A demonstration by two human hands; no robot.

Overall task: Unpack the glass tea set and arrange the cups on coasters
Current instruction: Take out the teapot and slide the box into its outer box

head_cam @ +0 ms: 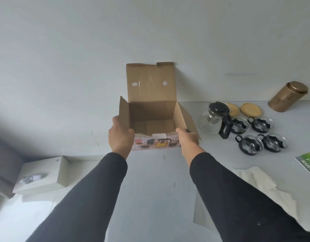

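Two bare hands in black sleeves grip an open brown cardboard box (151, 117) with a printed tea-set picture on its near face, held at the centre of the view above a pale grey table (150, 180). Its lid flap stands upright at 12 o'clock, both side flaps are spread, and the inside shows only bare cardboard. At 9 o'clock of the box, the left hand (120, 135) curls round the left wall, thumb on the near corner, other fingers hidden behind the flap. At 3 o'clock, the right hand (188, 139) clasps the near right corner, fingers wrapped round the side.

Creased off-white wrapping paper (255, 186) lies at 5 o'clock of the box, and a white tissue box (46, 173) sits at 8 o'clock. At 3 o'clock stands a clear glass teapot with black lid and handle (215, 119). A gold cylindrical tin (288, 96) stands at 2 o'clock, by the wall. Four small glass cups in black holders (260, 135) sit in a square just right of the teapot, directly on the table. Two round wooden coasters (251, 109) lie behind them, bare, the left one partly hidden by the teapot. A green printed leaflet (309, 163) shows at the right edge
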